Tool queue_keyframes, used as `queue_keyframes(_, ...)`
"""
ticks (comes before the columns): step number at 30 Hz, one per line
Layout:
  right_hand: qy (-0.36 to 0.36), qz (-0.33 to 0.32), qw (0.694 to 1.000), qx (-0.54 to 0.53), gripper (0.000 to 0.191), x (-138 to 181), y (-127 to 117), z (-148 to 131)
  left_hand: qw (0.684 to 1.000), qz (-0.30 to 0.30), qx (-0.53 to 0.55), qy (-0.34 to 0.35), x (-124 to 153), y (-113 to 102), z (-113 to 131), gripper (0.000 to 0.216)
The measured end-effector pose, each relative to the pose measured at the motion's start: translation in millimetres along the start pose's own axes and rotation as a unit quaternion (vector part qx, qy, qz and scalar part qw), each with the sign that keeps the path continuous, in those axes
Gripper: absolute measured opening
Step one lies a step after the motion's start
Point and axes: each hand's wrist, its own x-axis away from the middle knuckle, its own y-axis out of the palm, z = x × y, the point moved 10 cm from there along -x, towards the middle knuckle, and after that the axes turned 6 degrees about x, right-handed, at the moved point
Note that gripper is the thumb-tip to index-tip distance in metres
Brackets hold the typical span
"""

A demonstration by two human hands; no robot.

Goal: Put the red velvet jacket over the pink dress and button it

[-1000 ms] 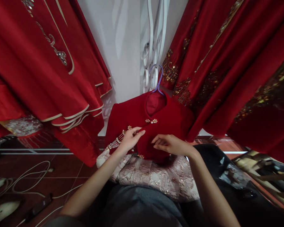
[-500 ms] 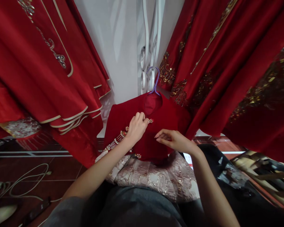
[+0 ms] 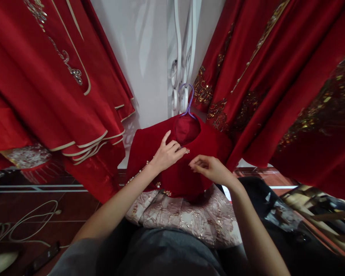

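Left hand [image 3: 167, 155] is pinching in tight, thumb and middle fingers closing on the small gold jewelled clasp [image 3: 186, 150], index finger lifting clear. Right hand [image 3: 211, 168] is hovering just beside it, fingers curled narrow with the tips brushing the cloth; whether it is actually gripping anything, I cannot tell.

Both are working on the front of the short red velvet jacket [image 3: 149, 143], just below the collar. This looks like fastening work at the top closure. The next move is calling for a fine two-handed pinch, one side steadying the cloth and the other seating the clasp.

The jacket is lying front-up on the pale pink-and-gold brocade skirt [image 3: 189, 216] across the person's lap. The collar is pointing away from the person, up toward the thin purple wire hanger [image 3: 189, 100]. The long axis is running collar to hem, straight out from the body, with the sleeves spreading left and right.

A pearl-and-gold beaded tassel [image 3: 138, 174] is trailing under the left wrist. Long red embroidered gowns [image 3: 46, 96] are hanging on either side, and the white scrolled metal rail [image 3: 178, 57] is rising behind.
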Motion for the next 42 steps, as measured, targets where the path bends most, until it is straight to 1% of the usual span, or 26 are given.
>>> queue_keyframes(2,0.014,0.058,0.997,-0.058,0.031,-8.2,-7.6,-0.8,0.998,0.018,0.033,-0.052,0.2,-2.8,-6.7,0.026)
queue_keyframes(4,-0.002,0.112,0.986,-0.121,0.043,-17.9,-11.6,-9.4,0.994,0.06,0.026,-0.089,1.9,-9.2,-10.0,0.031)
queue_keyframes(6,-0.041,0.122,0.978,-0.163,0.055,-28.2,-5.5,-23.5,0.987,0.108,-0.019,-0.118,4.9,-17.2,-12.6,0.04)
queue_keyframes(8,-0.053,0.106,0.979,-0.167,0.065,-36.1,5.7,-30.1,0.976,0.145,-0.057,-0.151,8.8,-24.7,-18.6,0.053)
queue_keyframes(10,-0.022,0.113,0.986,-0.124,0.078,-37.9,9.3,-22.9,0.964,0.167,-0.068,-0.193,13.1,-32.7,-31.4,0.063)
queue_keyframes(12,0.025,0.159,0.986,-0.049,0.088,-31.0,-3.0,-9.1,0.951,0.179,-0.064,-0.243,18.0,-43.2,-50.0,0.069)
queue_keyframes(13,0.044,0.19,0.981,-0.009,0.09,-25.0,-14.6,-3.4,0.944,0.184,-0.06,-0.266,20.6,-49.6,-60.4,0.07)
queue_keyframes(15,0.067,0.252,0.963,0.062,0.089,-11.7,-43.1,2.2,0.932,0.194,-0.05,-0.303,26.5,-63.7,-80.5,0.07)
queue_keyframes(16,0.07,0.274,0.955,0.091,0.085,-6.6,-57.0,2.2,0.927,0.198,-0.044,-0.316,29.6,-70.4,-89.5,0.069)
queue_keyframes(17,0.067,0.282,0.95,0.118,0.08,-4.2,-68.2,0.9,0.923,0.199,-0.039,-0.327,32.8,-75.7,-97.5,0.066)
queue_keyframes(20,0.061,0.279,0.939,0.19,0.063,-8.2,-90.5,-1.2,0.922,0.158,-0.016,-0.352,41.7,-77.6,-115.3,0.048)
queue_keyframes(23,0.075,0.298,0.916,0.258,0.057,-17.8,-104.9,1.7,0.92,0.119,-0.023,-0.372,49.6,-74.6,-123.0,0.037)
queue_keyframes(25,0.093,0.314,0.898,0.293,0.058,-24.7,-112.4,5.3,0.914,0.106,-0.041,-0.39,51.9,-75.9,-128.9,0.036)
queue_keyframes(28,0.128,0.323,0.874,0.339,0.059,-33.2,-124.3,9.9,0.897,0.097,-0.056,-0.427,50.6,-82.2,-146.7,0.035)
queue_keyframes(31,0.167,0.295,0.864,0.371,0.062,-39.2,-133.3,14.8,0.882,0.09,-0.05,-0.459,48.1,-89.7,-170.2,0.037)
queue_keyframes(33,0.183,0.27,0.864,0.383,0.068,-40.8,-136.2,17.0,0.878,0.055,-0.019,-0.476,48.0,-87.3,-185.1,0.041)
queue_keyframes(35,0.185,0.258,0.862,0.395,0.074,-40.6,-138.8,16.5,0.87,0.0,0.06,-0.49,50.7,-76.6,-196.3,0.043)
queue_keyframes(36,0.184,0.256,0.861,0.398,0.078,-40.0,-140.5,16.1,0.86,-0.025,0.113,-0.497,53.4,-70.1,-199.8,0.042)
queue_keyframes(38,0.181,0.25,0.865,0.396,0.08,-39.6,-144.7,17.2,0.825,-0.068,0.22,-0.516,62.0,-57.7,-202.8,0.037)
queue_keyframes(40,0.185,0.214,0.88,0.381,0.078,-41.6,-147.5,24.1,0.782,-0.102,0.297,-0.538,74.1,-48.1,-203.1,0.031)
queue_keyframes(42,0.193,0.17,0.893,0.369,0.079,-42.5,-151.3,32.8,0.744,-0.137,0.352,-0.552,88.0,-38.2,-199.8,0.027)
